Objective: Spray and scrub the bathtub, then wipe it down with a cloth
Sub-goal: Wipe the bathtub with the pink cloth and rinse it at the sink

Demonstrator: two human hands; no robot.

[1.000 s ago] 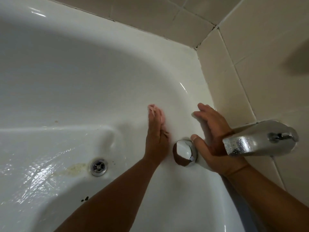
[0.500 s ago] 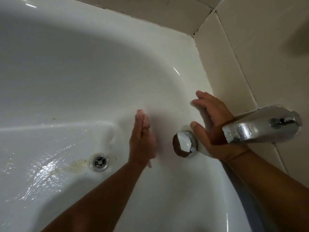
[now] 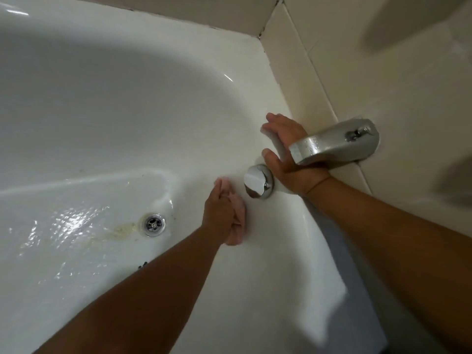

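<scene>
The one white bathtub (image 3: 102, 111) fills most of the view. Its curved inner wall is open and free on the left and in the far part, and its wet floor shines at the lower left. The rim meets the beige tiled wall (image 3: 408, 85) along the top and the right, and the two tile faces join in a corner at the upper right. One metal spout (image 3: 334, 143) comes out of the right tiles and hangs over the tub's end wall. Two bare hands are in the tub, apart from each other. The right hand (image 3: 283, 146) lies flat on the end wall with fingers spread, partly under the spout. The left hand (image 3: 219, 213) presses one pink pad (image 3: 237, 226) against the same wall with straight fingers; whether it is a cloth or a sponge I cannot tell. Between the hands sits one chrome overflow cap (image 3: 258, 181), just beside the right thumb and near the pad. On the floor there is one round drain (image 3: 153, 224), with one yellowish stain (image 3: 122, 229) touching its left side. A few dark specks (image 3: 143, 264) lie beside the left forearm.
</scene>
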